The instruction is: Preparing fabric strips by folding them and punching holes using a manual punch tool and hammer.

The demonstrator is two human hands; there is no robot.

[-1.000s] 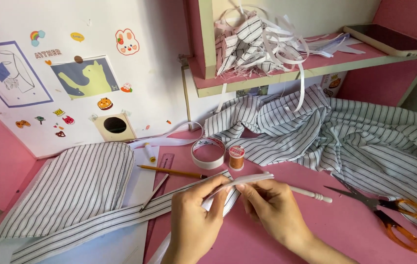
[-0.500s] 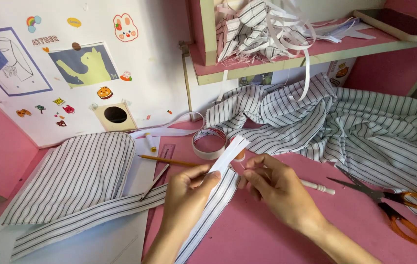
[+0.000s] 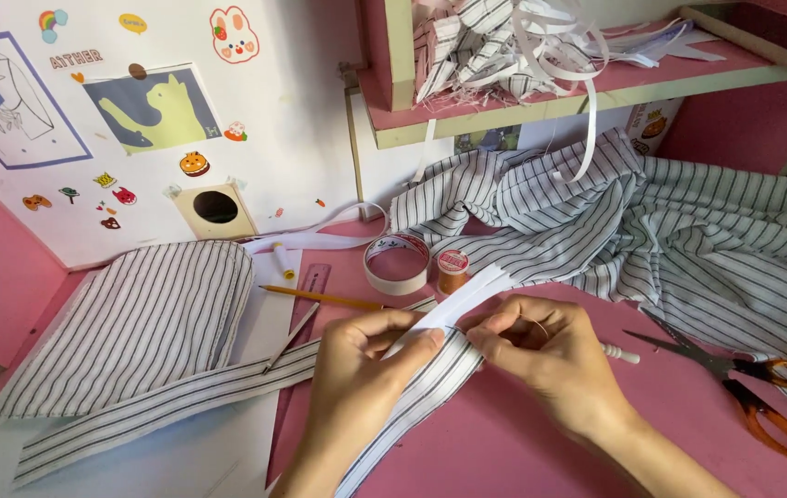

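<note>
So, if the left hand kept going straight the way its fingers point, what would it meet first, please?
Probably the right hand: the left hand points right along the strip, fingertips nearly touching already.

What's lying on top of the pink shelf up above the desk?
On the pink shelf sits a tangled heap of striped fabric scraps and white strips, some strips dangling over the edge. At the far right lies a flat dark object. Anything beneath the heap is covered.
</note>
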